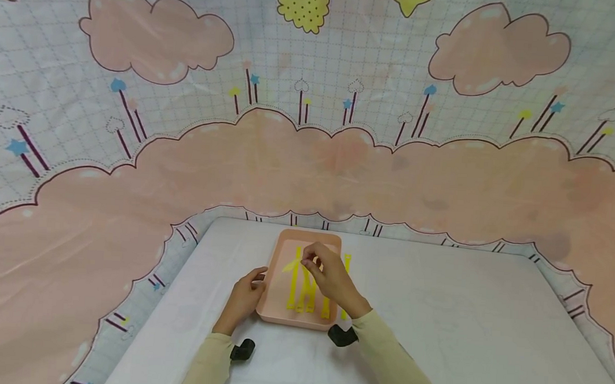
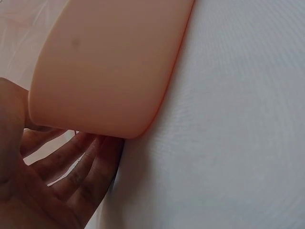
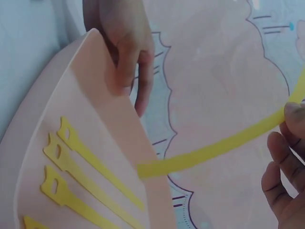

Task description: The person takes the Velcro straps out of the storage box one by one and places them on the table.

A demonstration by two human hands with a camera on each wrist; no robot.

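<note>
A yellow hook-and-loop cable tie (image 3: 214, 146) is pinched between the thumb and fingers of my right hand (image 1: 326, 271), which is over the pink tray (image 1: 301, 236). The tie's free end hangs across the tray's wall in the right wrist view. Several more yellow cable ties (image 1: 292, 290) lie lengthwise in the tray, partly covered by my right hand. My left hand (image 1: 246, 296) holds the tray at its left side, thumb at the rim and fingers along the outer wall. In the left wrist view the fingers (image 2: 71, 167) partly go out of sight behind the tray corner.
Another yellow cable tie (image 1: 347, 258) lies on the white table (image 1: 463, 316) just right of the tray, partly hidden by my right hand and wrist. A patterned pink and white cloth (image 1: 329, 170) hangs behind the table. A black band piece sits at each wrist.
</note>
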